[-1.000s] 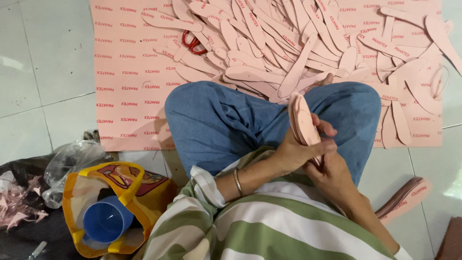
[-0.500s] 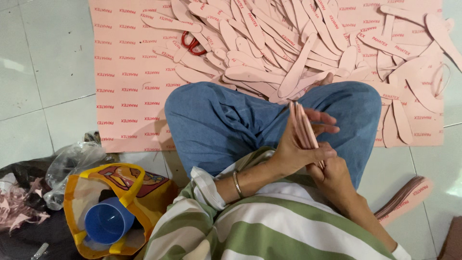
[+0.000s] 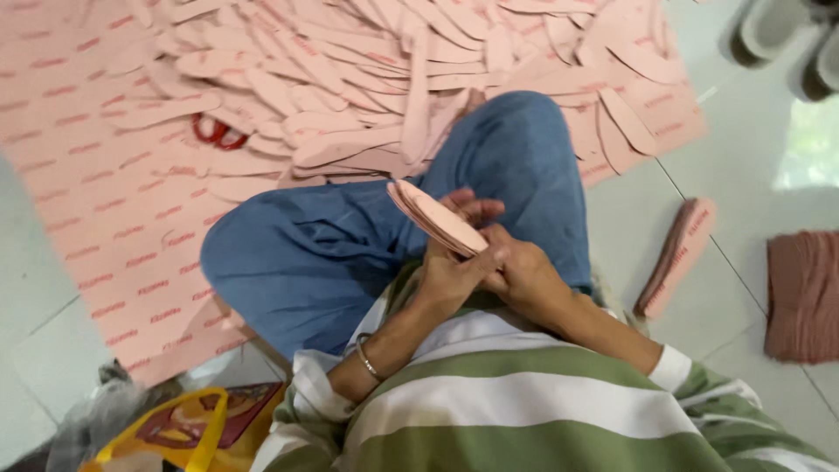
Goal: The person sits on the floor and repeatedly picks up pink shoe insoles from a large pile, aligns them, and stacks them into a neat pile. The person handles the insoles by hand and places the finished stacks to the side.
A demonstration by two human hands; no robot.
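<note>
Both gripping one thin stack of pink insoles (image 3: 435,218): left hand (image 3: 450,280), right hand (image 3: 523,273); loose insole pile (image 3: 367,87) at twelve o'clock.

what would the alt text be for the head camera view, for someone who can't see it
Seen from above, a seated person's left hand and right hand together hold a small stack of pink insole cut-outs over their blue jeans. Beyond lie a pile of insole cut-outs and red scissors on a pink printed sheet.
</note>
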